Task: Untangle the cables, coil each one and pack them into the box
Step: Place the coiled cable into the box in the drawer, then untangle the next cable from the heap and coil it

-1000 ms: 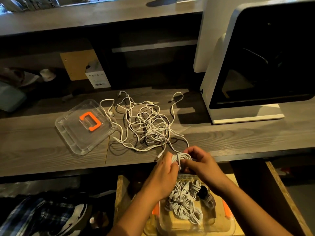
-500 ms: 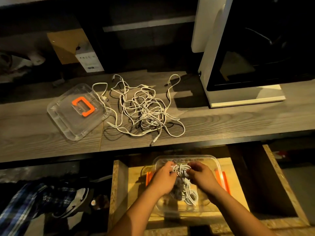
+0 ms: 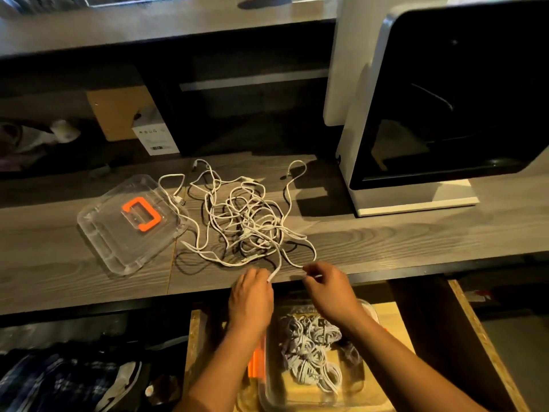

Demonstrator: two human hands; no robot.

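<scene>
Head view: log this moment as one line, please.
phase: untangling | left hand: pinches plug end | right hand: pinches strand | white cable tangle: on desk | clear box: holds coiled cables, lid off

Left hand, right hand at desk edge, each with a cable end.

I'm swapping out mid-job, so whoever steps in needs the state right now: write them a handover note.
Left hand pinches a cable end at the desk edge; right hand pinches another strand.
Tangle lies on the desk, lid to its left. Box sits in the open drawer.
Done: several coiled cables in the box.
Left: untangle, coil and pack the rest.
</scene>
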